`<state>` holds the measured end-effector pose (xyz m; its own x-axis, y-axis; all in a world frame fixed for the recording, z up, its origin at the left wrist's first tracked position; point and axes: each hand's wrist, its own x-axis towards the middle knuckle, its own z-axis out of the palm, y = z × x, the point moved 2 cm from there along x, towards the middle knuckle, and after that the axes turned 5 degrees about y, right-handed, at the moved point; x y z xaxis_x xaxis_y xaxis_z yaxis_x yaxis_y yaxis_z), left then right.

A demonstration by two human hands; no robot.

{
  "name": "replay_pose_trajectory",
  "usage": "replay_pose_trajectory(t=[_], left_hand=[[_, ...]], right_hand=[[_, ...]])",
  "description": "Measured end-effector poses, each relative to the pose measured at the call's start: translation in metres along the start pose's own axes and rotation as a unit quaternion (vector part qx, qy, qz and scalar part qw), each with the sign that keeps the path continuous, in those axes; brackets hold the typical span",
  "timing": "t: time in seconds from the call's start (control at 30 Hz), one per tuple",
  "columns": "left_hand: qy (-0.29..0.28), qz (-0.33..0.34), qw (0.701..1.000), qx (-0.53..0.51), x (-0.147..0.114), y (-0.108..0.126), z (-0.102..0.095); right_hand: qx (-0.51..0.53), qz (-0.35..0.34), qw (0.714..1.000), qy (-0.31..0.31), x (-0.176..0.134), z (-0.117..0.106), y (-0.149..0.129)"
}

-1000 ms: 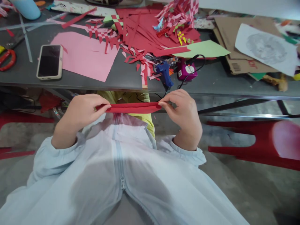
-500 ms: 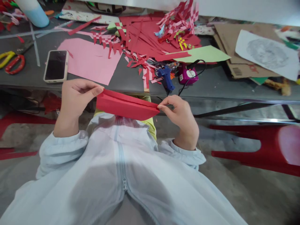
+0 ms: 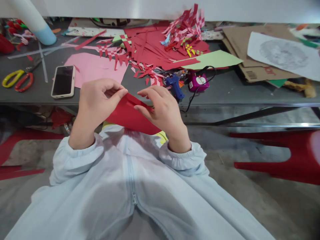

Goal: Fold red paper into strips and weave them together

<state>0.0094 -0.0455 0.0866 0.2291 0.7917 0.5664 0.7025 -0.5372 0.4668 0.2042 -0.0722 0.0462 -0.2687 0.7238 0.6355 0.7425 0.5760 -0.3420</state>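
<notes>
A folded sheet of red paper (image 3: 132, 115) hangs in front of my lap, just short of the table edge. My left hand (image 3: 98, 100) pinches it at the upper edge between thumb and fingers. My right hand (image 3: 162, 108) is over the paper's right part, thumb and fingers apart around the top edge without closing on it. Behind it on the table lie a blue glue gun (image 3: 175, 87) and a purple box (image 3: 198, 81) with a black cord.
Across the table (image 3: 225, 91) are a phone (image 3: 63, 81), scissors (image 3: 18, 80), pink paper (image 3: 95, 68), green paper (image 3: 215, 60) and red scraps (image 3: 150, 46). Cardboard (image 3: 240, 50) with a drawing (image 3: 282, 53) lies at right. Red stools stand on both sides below.
My right hand has let go of the paper's right end and moved left along it, fingers spreading. My left hand has shifted right, still pinching the paper.
</notes>
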Motion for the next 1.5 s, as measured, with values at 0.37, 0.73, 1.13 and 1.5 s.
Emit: replay_pose_trajectory(t=[0.37, 0.73, 1.13, 1.5], left_hand=[[0.027, -0.113, 0.976, -0.185, 0.001, 0.011, -0.004], [-0.036, -0.169, 0.978, -0.114, -0.017, 0.011, -0.007], [-0.059, -0.182, 0.975, -0.109, -0.016, 0.012, -0.019], [-0.149, -0.184, 0.965, -0.116, -0.012, 0.018, -0.022]], right_hand=[[-0.041, -0.039, 0.996, 0.069, 0.011, 0.001, -0.016], [0.319, 0.172, 0.932, -0.014, 0.006, 0.012, -0.01], [0.461, 0.268, 0.844, -0.057, 0.002, 0.006, -0.006], [0.487, 0.266, 0.828, -0.077, 0.018, 0.007, -0.011]])
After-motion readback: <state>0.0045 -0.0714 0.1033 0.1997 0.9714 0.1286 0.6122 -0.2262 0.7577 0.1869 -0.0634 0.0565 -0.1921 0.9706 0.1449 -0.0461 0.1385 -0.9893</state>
